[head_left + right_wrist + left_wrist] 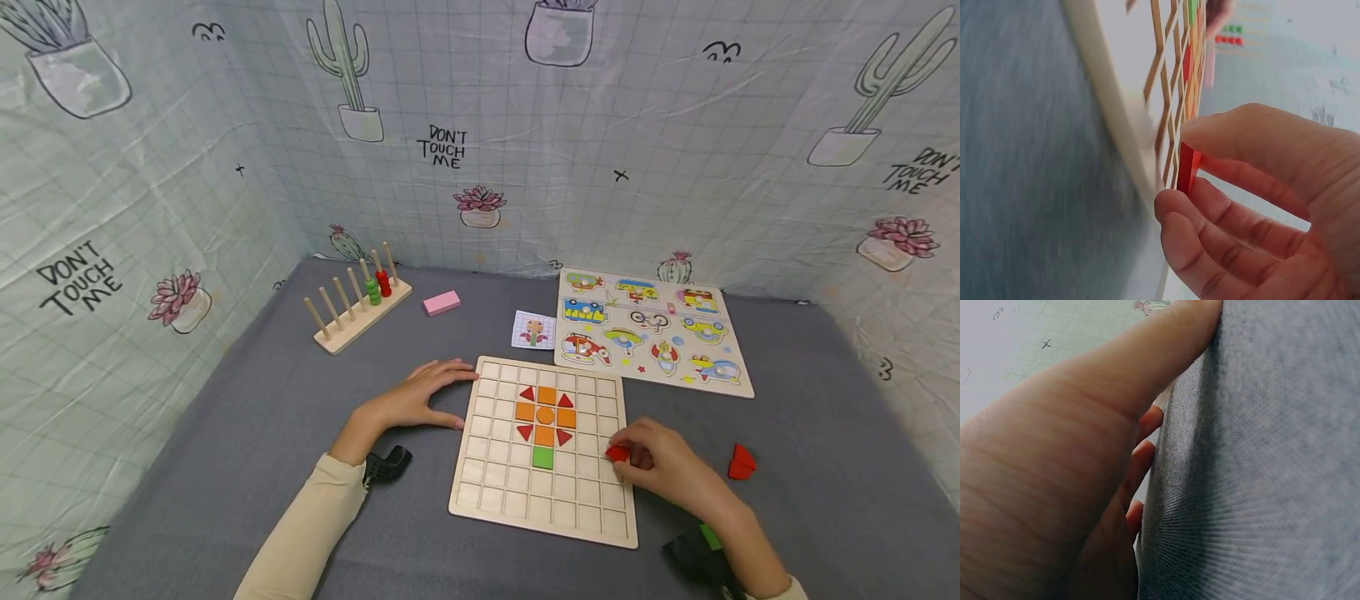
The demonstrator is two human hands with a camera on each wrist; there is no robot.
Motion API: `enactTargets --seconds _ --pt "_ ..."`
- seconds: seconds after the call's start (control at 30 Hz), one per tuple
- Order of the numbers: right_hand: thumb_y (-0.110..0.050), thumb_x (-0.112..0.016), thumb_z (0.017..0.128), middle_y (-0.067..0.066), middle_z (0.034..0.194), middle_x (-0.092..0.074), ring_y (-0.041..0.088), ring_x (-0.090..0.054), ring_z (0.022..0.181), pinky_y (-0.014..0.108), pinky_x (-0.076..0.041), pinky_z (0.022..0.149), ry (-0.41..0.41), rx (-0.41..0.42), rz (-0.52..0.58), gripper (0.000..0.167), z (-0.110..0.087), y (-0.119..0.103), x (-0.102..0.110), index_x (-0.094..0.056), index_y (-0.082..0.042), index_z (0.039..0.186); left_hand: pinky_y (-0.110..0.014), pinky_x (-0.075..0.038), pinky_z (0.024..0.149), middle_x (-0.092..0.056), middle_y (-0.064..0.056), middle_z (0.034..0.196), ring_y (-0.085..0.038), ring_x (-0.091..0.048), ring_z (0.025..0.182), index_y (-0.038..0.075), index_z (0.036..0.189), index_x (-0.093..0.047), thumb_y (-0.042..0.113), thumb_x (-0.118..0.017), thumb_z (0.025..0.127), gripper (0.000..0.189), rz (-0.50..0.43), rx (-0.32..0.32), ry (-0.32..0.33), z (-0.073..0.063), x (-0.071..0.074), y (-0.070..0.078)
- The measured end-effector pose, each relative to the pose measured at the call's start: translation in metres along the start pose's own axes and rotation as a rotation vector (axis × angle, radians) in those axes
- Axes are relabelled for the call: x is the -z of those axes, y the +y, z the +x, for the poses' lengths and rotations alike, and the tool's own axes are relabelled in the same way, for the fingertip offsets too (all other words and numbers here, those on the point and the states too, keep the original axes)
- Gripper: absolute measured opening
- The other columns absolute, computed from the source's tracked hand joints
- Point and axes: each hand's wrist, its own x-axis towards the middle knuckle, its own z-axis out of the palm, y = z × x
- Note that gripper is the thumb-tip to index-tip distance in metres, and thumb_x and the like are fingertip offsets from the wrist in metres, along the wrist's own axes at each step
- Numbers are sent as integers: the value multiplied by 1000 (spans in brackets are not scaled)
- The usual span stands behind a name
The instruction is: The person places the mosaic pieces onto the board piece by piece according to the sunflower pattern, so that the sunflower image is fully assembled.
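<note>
A wooden grid board lies on the grey cloth. Orange squares form a cross on it around an orange circle. Red triangles sit at the cross's corners, and a green square lies just below. At the board's right edge my right hand pinches a red piece between thumb and fingers; its full outline is hidden. My left hand rests at the left edge, fingers spread and fingertips against the rim. The left wrist view shows mostly forearm and cloth.
Right of my right hand lie loose red pieces; a green piece is partly hidden by that wrist. Behind the board are a pattern card, a vehicle puzzle, a pink block and a peg stand with beads.
</note>
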Motion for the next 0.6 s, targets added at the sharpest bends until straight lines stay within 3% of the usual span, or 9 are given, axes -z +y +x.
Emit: enactTargets --seconds 0.33,0.6 --pt "-7 -76 83 -2 91 -57 5 -48 69 19 -44 55 -55 76 42 17 13 -15 -19 -70 -9 99 -54 -9 119 -38 -8 154 -30 -21 148 18 147 -44 38 -78 83 76 5 -10 3 1 0 -3" --pt "-6 -75 84 -3 93 -59 3 -48 68 18 -45 57 -75 67 16 16 18 -25 -28 -70 -11 98 -54 -9 119 -37 -8 154 -29 -21 148 19 147 -44 39 -78 82 76 9 -11 4 2 0 -4"
